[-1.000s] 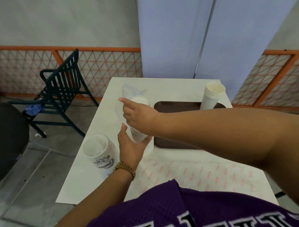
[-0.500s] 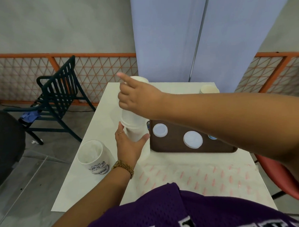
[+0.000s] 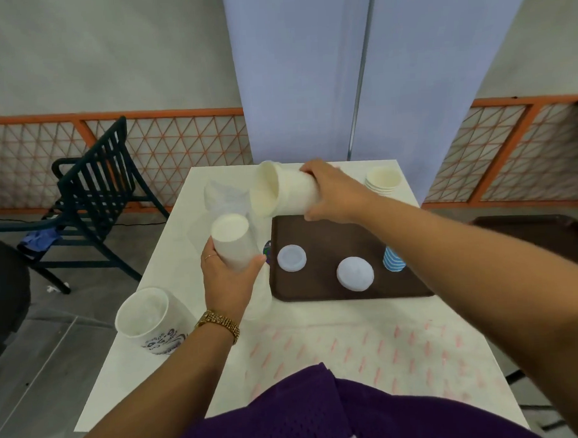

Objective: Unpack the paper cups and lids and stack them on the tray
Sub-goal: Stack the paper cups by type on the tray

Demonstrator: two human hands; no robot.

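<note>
The right hand (image 3: 333, 193) is curled round a stack of cream paper cups (image 3: 280, 192), held on its side above the far left corner of the brown tray (image 3: 320, 290), with the open mouth facing left. The left hand (image 3: 225, 278) grips a second stack of white cups (image 3: 232, 244) near its base, thumb on one side and fingers wrapped round the other; this stack leans away from the person and is partly wrapped in clear plastic sleeve (image 3: 223, 195), which trails up behind it. The two stacks are near each other but apart.

On the tray lie two white lids (image 3: 291, 258) side by side, and a blue striped cup (image 3: 394, 262) stands at its right edge. Another short stack of cream cups (image 3: 382, 181) stands on the worktop (image 3: 319, 336) at the far right corner. A larger white printed cup (image 3: 149, 319) sits near the worktop's left edge, just left of the left wrist, which wears a gold watch (image 3: 218, 324)
</note>
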